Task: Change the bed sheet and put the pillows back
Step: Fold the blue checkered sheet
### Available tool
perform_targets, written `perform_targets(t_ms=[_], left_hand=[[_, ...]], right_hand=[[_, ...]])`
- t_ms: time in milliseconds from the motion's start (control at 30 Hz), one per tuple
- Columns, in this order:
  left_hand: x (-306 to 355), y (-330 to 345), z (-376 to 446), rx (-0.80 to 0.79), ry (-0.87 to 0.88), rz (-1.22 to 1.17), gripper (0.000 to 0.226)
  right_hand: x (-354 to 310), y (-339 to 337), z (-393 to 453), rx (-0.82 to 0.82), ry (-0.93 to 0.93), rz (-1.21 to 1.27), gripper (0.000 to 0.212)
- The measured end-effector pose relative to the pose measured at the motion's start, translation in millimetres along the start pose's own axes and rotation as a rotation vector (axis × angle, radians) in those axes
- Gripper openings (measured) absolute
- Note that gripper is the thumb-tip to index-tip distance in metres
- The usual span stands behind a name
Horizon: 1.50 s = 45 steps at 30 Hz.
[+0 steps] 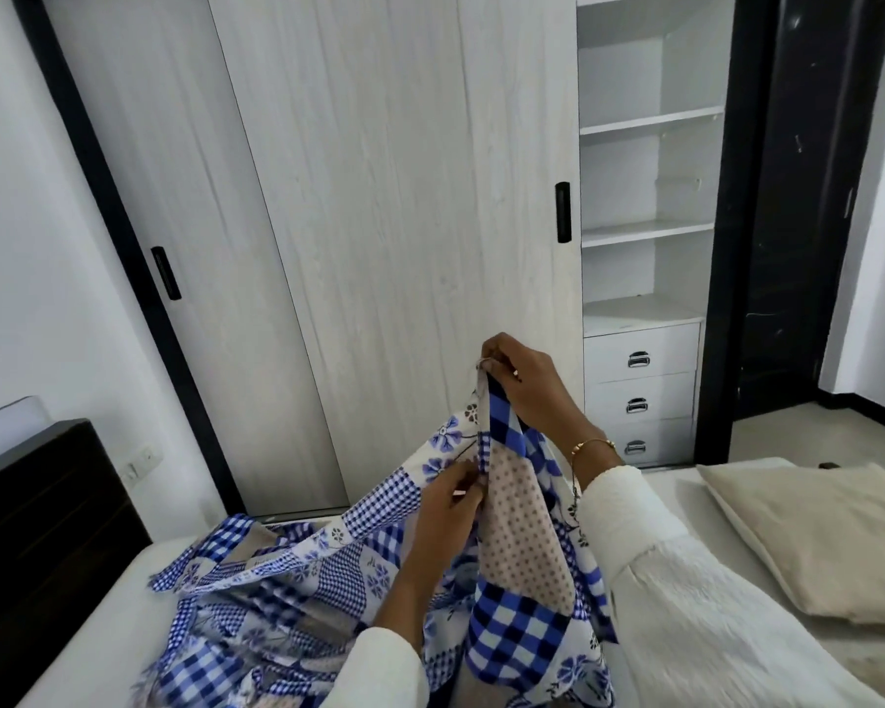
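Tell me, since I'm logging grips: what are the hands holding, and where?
Both hold the patterned bed sheet by its edge: the right hand pinches it up high, the left hand pinches it lower down.

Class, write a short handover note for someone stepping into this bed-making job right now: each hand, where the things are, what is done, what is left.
Right hand: raised, pinching the top edge of the blue patchwork bed sheet.
Left hand: lower down, pinching the same edge.
Sheet: partly lifted, the rest bunched on the bare white mattress.
Beige pillow: lying on the mattress to the right, away from the dark headboard.
Done: the mattress is bare and the sheet is in hand.
Left: find the corners, spread and tuck the sheet, then set the pillow back at the headboard.
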<state>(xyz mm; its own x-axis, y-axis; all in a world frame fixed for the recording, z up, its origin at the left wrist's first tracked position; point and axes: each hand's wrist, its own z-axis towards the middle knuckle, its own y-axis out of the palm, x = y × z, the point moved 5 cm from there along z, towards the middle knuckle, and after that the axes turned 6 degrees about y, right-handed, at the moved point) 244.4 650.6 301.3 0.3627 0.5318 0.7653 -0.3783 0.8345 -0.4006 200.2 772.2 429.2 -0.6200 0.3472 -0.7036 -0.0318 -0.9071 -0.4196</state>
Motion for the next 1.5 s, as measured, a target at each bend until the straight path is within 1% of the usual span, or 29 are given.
perform_targets(t_ms=[67,133,167,200,233,300,333,400,433,567,633,700,767,800,900,1000,1033,1067,1100,1133,1167,1200,1233,1267,1333,1367,1433,1467,1500], left_hand=[[9.1,-10.8,-2.6,0.247,0.17,0.133,0.02],[20.7,-22.3,-7.9,0.443,0.223,0.113,0.027],[24.7,-27.4,-8.8,0.496,0.204,0.048,0.024],[29.0,-31.5,-8.3,0.493,0.173,-0.039,0.019],[29.8,-33.2,-5.9,0.421,0.116,-0.134,0.018],[22.4,-27.3,-3.4,0.136,-0.069,-0.321,0.021],[13.1,-23.4,-4.7,-0.02,-0.164,-0.333,0.023],[-12.5,-18.0,-18.5,-0.319,-0.261,-0.142,0.038],[-23.2,-18.7,-28.2,-0.421,-0.287,-0.045,0.041],[-83.1,-32.5,-72.2,-0.664,-0.55,0.077,0.048],[-102.8,-40.1,-89.2,-0.759,-0.643,0.235,0.057],[-114.0,-52.8,-81.3,-0.618,-0.54,0.467,0.06],[-93.6,-72.7,-57.6,-0.262,-0.433,0.537,0.053],[-77.5,-81.3,-43.7,-0.072,-0.38,0.521,0.05],[4.8,-107.6,13.3,0.338,-0.154,0.488,0.05],[80.1,-140.3,55.9,0.679,0.112,0.395,0.046],[96.2,-148.0,62.2,0.722,0.186,0.363,0.046],[100.6,-147.9,69.5,0.665,0.238,0.372,0.046],[99.9,-140.5,74.9,0.486,0.247,0.472,0.042],[84.8,-123.0,79.5,0.188,0.2,0.668,0.037],[59.8,-107.5,75.4,-0.08,0.091,0.794,0.033],[26.2,-100.2,66.9,-0.229,-0.055,0.885,0.032],[3.7,-101.9,56.9,-0.262,-0.181,0.901,0.031],[-11.9,-110.5,47.6,-0.211,-0.269,0.869,0.031],[-39.7,-133.0,34.6,-0.018,-0.312,0.79,0.035],[-53.2,-135.8,27.1,-0.096,-0.327,0.824,0.036],[-76.3,-117.8,3.2,-0.583,-0.359,0.841,0.038],[-86.5,-106.8,-11.2,-0.773,-0.4,0.805,0.039],[-94.5,-98.6,-21.8,-0.884,-0.438,0.777,0.042]], right_hand=[[1.8,-4.7,3.4,0.036,0.002,0.0,0.012],[3.1,-8.1,7.2,0.08,-0.003,-0.008,0.013],[3.3,-8.9,8.9,0.092,-0.01,-0.016,0.013],[3.3,-9.6,10.5,0.101,-0.019,-0.024,0.013],[3.4,-10.7,12.2,0.113,-0.026,-0.026,0.014],[3.3,-14.8,16.3,0.156,-0.026,-0.016,0.015],[3.2,-17.9,18.4,0.18,-0.023,-0.009,0.015],[1.8,-23.8,22.1,0.212,-0.022,0.003,0.015],[1.5,-27.1,23.3,0.222,-0.025,0.006,0.015],[3.5,-39.3,24.9,0.25,-0.033,-0.019,0.015],[5.3,-42.4,25.0,0.251,-0.036,-0.039,0.015],[6.5,-41.1,24.2,0.238,-0.038,-0.055,0.016],[7.2,-40.7,23.8,0.25,-0.04,-0.063,0.016],[7.6,-41.0,24.2,0.259,-0.039,-0.064,0.016],[7.8,-43.1,27.5,0.276,-0.03,-0.068,0.016],[7.7,-46.6,30.0,0.31,-0.031,-0.067,0.015],[8.2,-48.4,30.2,0.323,-0.029,-0.067,0.015],[8.4,-50.0,30.4,0.334,-0.026,-0.065,0.015],[8.7,-50.8,30.0,0.338,-0.025,-0.064,0.015],[8.5,-51.2,29.5,0.336,-0.024,-0.065,0.015],[8.5,-51.2,29.2,0.334,-0.02,-0.061,0.016],[8.7,-51.7,28.4,0.332,-0.014,-0.054,0.016],[9.2,-53.0,27.9,0.333,-0.008,-0.048,0.016],[10.7,-55.0,26.8,0.334,-0.004,-0.044,0.015],[13.1,-61.7,24.4,0.357,-0.005,-0.038,0.015],[14.2,-65.2,23.7,0.37,-0.007,-0.04,0.014],[14.4,-69.3,24.6,0.382,-0.004,-0.036,0.013],[13.1,-69.2,25.3,0.377,-0.002,-0.028,0.013],[10.7,-68.7,26.0,0.374,-0.005,-0.02,0.013]])
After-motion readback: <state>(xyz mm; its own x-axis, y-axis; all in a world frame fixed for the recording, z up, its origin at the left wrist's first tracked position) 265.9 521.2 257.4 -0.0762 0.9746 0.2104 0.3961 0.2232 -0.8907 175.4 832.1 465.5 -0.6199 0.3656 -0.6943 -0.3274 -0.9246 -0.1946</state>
